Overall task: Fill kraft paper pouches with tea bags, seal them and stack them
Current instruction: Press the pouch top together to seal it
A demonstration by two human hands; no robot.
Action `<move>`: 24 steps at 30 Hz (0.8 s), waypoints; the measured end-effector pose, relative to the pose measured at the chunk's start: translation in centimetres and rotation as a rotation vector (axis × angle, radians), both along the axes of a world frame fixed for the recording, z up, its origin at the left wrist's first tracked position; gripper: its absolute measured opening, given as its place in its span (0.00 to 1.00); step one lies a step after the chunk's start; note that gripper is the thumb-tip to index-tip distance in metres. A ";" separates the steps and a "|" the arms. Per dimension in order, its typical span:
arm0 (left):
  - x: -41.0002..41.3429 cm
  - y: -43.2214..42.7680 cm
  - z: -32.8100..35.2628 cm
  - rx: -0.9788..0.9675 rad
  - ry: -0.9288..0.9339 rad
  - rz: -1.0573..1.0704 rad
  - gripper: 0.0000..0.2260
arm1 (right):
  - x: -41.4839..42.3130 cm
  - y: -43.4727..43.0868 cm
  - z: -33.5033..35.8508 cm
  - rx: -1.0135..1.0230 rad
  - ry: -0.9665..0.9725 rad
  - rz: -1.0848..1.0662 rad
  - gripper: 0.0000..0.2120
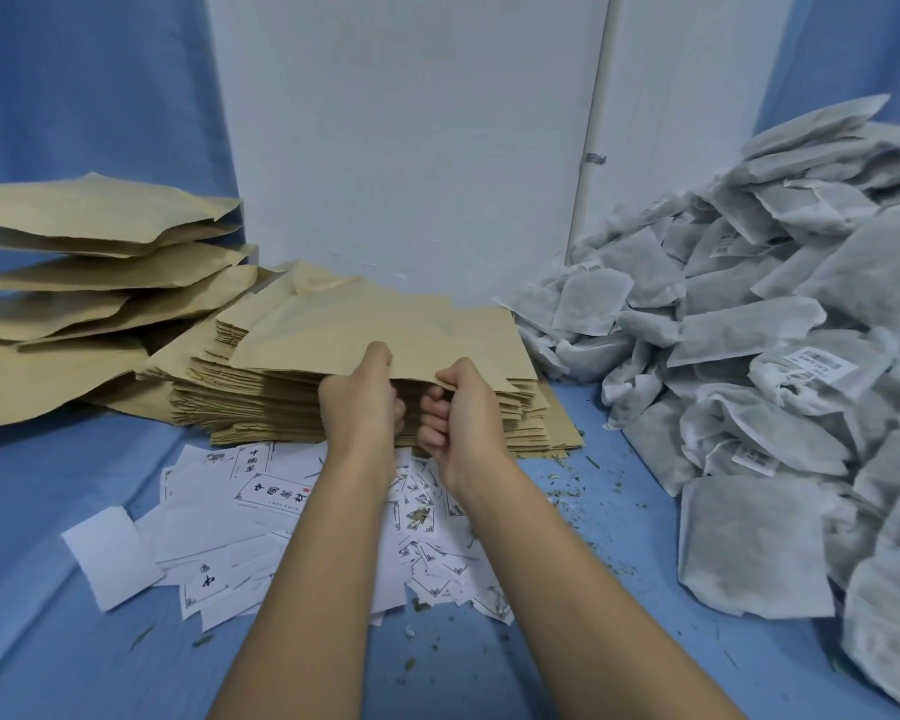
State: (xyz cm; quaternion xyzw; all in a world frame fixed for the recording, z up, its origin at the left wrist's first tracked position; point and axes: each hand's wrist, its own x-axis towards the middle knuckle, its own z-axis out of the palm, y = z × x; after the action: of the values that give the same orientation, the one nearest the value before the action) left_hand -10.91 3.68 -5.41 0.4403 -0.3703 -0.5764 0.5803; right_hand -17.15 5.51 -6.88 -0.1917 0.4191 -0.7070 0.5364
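As both forearms are stretched forward over the scattered paper slips [219, 522] and tea crumbs [583, 491] on the blue cloth [74, 641], an early step is judged to be in hand: an empty pouch is being taken up and its mouth parted for filling.

Just beyond the slips, the left hand [365, 402] and right hand [463, 407] are held close together, knuckles almost touching. Both sets of fingers are curled, and the near edge of the top pouch [385, 335] is pinched between thumb and fingers on each side. That edge is lifted slightly off the stack of flat pouches [261, 407], on which the rest of the pouch is laid. Whether the two paper layers are already separated cannot be told.

The next move is judged to call for the layers to be pulled apart, one in each hand. One hand must then be freed for the heap of tea bags [775, 356], which is piled well to the right.

Further left, bulging filled pouches [74, 283] are stacked loosely, apart from both hands. Behind everything, a white wall [411, 122] is seen.
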 end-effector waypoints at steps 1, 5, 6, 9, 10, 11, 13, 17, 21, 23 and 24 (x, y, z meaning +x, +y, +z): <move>-0.1 0.3 0.0 0.003 -0.059 -0.054 0.12 | 0.1 0.1 0.0 0.001 0.033 0.029 0.14; 0.2 0.1 -0.1 0.004 -0.092 -0.118 0.13 | 0.0 0.4 0.0 0.017 0.003 0.048 0.15; 0.4 -0.1 -0.1 0.005 -0.064 -0.110 0.12 | -0.2 0.3 -0.1 0.010 -0.055 0.025 0.14; 0.5 -0.3 -0.2 0.014 -0.061 -0.154 0.12 | -0.6 0.2 -0.2 0.004 -0.061 0.002 0.14; 0.4 -0.2 -0.3 0.016 -0.087 -0.191 0.12 | -0.5 0.2 -0.2 0.008 -0.029 0.015 0.14; 0.3 -0.1 -0.4 0.016 -0.111 -0.221 0.13 | -0.4 0.2 -0.2 0.014 0.003 0.031 0.14; 0.1 0.1 -0.4 0.004 -0.121 -0.223 0.14 | -0.3 0.3 -0.2 0.030 0.049 0.056 0.14; 0.5 -0.3 -0.2 -0.021 -0.064 -0.119 0.12 | -0.7 0.3 -0.3 0.029 -0.019 -0.018 0.13; 0.2 -0.2 -0.6 -0.006 -0.143 -0.226 0.12 | -0.6 0.3 -0.3 -0.014 -0.002 -0.006 0.13; -0.2 0.0 -0.8 -0.019 -0.126 -0.231 0.13 | -0.3 0.4 -0.3 -0.030 0.069 0.027 0.12; -0.4 -0.1 -0.9 -0.028 -0.101 -0.209 0.13 | -0.3 0.5 -0.3 -0.035 0.104 0.040 0.12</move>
State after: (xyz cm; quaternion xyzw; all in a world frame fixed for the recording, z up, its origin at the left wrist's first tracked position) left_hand -11.27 3.60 -6.30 0.4193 -0.4510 -0.6057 0.5038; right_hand -17.40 5.97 -7.17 -0.2460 0.4301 -0.6924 0.5245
